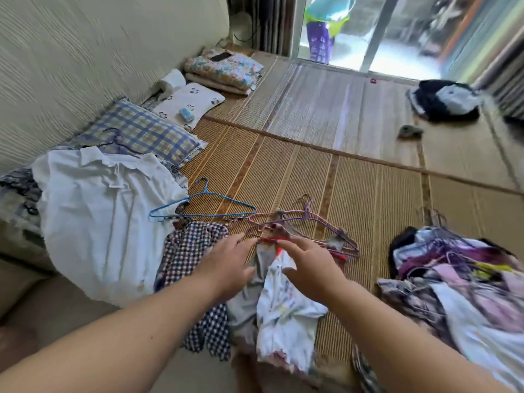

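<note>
While a woven mat (368, 199) meets the glass door (351, 32), left hand (228, 268) and right hand (309, 268) hover released.

Daylight is pouring in through the sliding glass door (377, 35) at the far end, and it is glaring off the woven straw mat (354, 177) that is covering the floor in joined panels. A dark striped curtain (266, 21) is hanging just left of the glass, and another curtain (507, 78) is trailing down on the right. Along the left, the cream textured wall (85, 52) is running back, with a blue-and-yellow checked pillow (136, 131) leaning at its foot, a white printed pillow (190, 104) lying just beyond it, and a folded floral blanket (226, 70) sitting farther back near the corner.
</note>
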A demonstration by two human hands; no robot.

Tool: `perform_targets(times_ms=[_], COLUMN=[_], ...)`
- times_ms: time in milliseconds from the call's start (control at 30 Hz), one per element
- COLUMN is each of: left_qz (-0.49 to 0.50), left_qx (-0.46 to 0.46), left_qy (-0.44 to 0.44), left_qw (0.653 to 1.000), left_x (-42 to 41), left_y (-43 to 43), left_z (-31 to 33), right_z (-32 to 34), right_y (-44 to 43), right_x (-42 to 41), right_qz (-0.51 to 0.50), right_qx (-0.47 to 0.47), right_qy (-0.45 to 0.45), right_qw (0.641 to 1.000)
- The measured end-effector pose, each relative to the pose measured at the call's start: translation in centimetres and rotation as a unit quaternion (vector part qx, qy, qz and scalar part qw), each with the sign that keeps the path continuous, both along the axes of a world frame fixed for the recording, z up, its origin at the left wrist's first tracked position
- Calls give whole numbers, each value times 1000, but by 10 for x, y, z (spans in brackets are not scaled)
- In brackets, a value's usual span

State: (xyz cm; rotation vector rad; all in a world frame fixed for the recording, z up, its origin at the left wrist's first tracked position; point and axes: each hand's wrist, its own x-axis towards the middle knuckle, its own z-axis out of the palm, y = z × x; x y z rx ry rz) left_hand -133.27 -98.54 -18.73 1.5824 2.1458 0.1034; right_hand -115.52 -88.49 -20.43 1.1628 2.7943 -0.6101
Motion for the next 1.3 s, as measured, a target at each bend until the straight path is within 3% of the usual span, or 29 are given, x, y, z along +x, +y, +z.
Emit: perform_targets(times_ms=[267, 633, 833, 1000, 1300], left_qz=[-75, -181, -148, -103, -71], left_qx=[-19, -34, -82, -93, -146], left_qy=[-57, -62, -74, -85, -53], left_qw=[995, 981, 983, 987, 985], left_x=[165, 352, 449, 501, 517], left_y=[-41, 27, 87, 156, 241], left_z=[2, -1, -33, -64, -128], right_z=[23, 22, -21, -54, -138], right_y=[-68, -56, 16, 107, 229], right_x=[193, 422, 526, 580, 610], right_qz=[-142, -315, -350, -317, -273], right_qx=[-12, -47, -117, -126, -150], right_qy=[-42, -37, -32, -51, -82], right_qw=[989, 947, 929, 939, 947])
